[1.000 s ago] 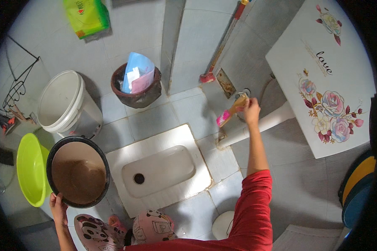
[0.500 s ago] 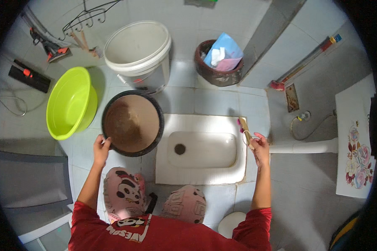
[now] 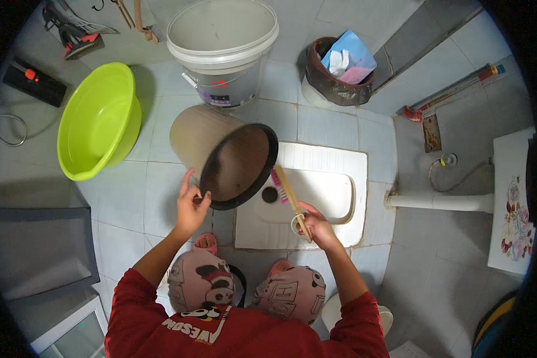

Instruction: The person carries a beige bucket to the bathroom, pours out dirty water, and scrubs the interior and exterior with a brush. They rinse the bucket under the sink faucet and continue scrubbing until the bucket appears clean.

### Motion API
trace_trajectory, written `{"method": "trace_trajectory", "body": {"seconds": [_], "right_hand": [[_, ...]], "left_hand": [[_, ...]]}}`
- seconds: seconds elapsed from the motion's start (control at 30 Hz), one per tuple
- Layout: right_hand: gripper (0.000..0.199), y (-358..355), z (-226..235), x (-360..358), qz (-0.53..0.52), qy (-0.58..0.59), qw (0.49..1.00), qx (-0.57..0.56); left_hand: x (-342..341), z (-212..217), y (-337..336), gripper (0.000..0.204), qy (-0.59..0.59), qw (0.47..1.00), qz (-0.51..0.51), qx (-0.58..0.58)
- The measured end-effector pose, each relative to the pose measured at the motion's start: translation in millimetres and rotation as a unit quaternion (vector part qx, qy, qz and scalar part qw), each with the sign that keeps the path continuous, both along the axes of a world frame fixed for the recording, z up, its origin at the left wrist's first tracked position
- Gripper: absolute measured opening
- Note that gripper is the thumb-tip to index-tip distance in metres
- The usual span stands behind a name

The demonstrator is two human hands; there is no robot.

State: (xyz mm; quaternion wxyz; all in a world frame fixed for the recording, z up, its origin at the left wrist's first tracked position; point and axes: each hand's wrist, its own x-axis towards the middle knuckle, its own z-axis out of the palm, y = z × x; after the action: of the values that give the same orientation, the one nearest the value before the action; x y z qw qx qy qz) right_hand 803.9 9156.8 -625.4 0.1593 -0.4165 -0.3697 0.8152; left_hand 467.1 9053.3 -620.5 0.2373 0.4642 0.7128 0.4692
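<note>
A tan bin (image 3: 200,134) with a dark rim and brownish inside lies tipped, its mouth facing right toward the squat toilet (image 3: 358,179). At the near edge of that rim my left hand (image 3: 192,207) is closed on it, index finger raised. My right hand (image 3: 317,228) grips a wooden-handled scrub brush (image 3: 287,192) by its lower end, where a pale loop hangs. Pink and white bristles on the brush point left, close to the bin's mouth and over the white toilet pan. The toilet's dark drain hole shows just beside the bristles.
A green basin (image 3: 98,122) leans at the left. Behind the bin stands a white bucket (image 3: 221,53); a lined waste bin (image 3: 340,77) is farther right. A white pipe (image 3: 441,201) runs to a flowered cistern (image 3: 510,221). A grey mesh panel (image 3: 39,250) is at near left.
The bin has been tipped from upright so its mouth faces right. My right hand has brought the brush leftward, from the toilet's right edge to near the bin's opening.
</note>
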Motion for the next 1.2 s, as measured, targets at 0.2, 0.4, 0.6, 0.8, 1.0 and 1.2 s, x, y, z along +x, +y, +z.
{"method": "trace_trajectory", "body": {"seconds": [0.2,0.4,0.6,0.8,1.0,1.2], "right_hand": [[0.047,-33.5,-50.7,-49.8,0.038,-0.194,0.906,0.373],[0.037,-37.6,-82.3,-62.7,0.123,-0.286,0.852,0.420],[0.034,-39.7,-133.0,-69.5,0.147,-0.323,0.828,0.434],[0.032,-56.1,-159.6,-74.3,0.137,-0.356,0.836,0.395],[0.036,-58.0,-170.5,-90.1,0.191,-0.324,0.813,0.444],[0.033,-7.1,-193.3,-91.1,0.137,-0.380,0.753,0.520]], "left_hand": [[18.8,-32.8,-9.8,0.023,0.019,0.998,-0.067,-0.005],[31.7,-53.5,-10.3,0.056,0.039,0.996,-0.083,0.000],[36.5,-50.3,-11.6,0.070,0.154,0.977,-0.118,-0.090],[21.2,18.7,46.2,0.077,0.385,0.870,-0.299,-0.074],[19.1,4.8,82.5,0.073,0.380,0.816,-0.412,-0.144],[18.8,5.7,82.3,0.072,0.366,0.816,-0.419,-0.158]]}}
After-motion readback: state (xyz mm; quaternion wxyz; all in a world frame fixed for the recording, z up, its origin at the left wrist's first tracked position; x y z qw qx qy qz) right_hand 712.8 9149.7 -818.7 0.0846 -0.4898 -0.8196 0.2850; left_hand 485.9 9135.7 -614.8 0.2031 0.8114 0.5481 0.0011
